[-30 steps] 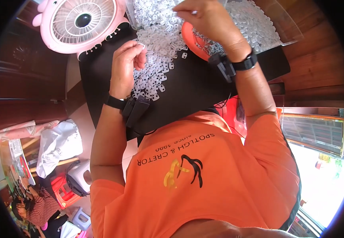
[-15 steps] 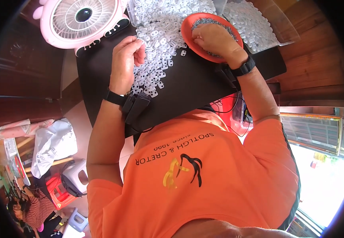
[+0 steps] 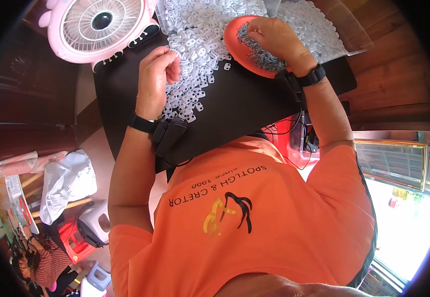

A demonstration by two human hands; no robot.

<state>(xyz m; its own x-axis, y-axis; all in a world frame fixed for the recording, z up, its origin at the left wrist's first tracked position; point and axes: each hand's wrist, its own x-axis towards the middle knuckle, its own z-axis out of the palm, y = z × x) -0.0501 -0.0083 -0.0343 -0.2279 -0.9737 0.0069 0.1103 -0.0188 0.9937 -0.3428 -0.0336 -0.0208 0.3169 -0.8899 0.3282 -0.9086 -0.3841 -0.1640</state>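
My left hand [image 3: 156, 74] is over the left edge of a heap of small white plastic pieces with holes [image 3: 191, 74]. Its thumb and forefinger are pinched on a white plastic piece [image 3: 175, 52], mostly covered by the fingers. Above an orange plate [image 3: 233, 35] hovers my right hand [image 3: 278, 42], fingers drawn together; anything between its fingertips is too small to make out. Small grey metal screws or nails [image 3: 264, 60] lie in the plate under that hand.
Clear bins of white pieces [image 3: 311, 29] stand at the back of the black table [image 3: 230, 106]. A pink fan [image 3: 101, 22] stands at the back left. At lower left are stools [image 3: 93, 222], a white bag [image 3: 69, 183] and another person in a striped top [image 3: 51, 262].
My right hand has lifted from the metal bits and shifted slightly right and up, uncovering more of them. My left hand keeps its pinch, nearly still.
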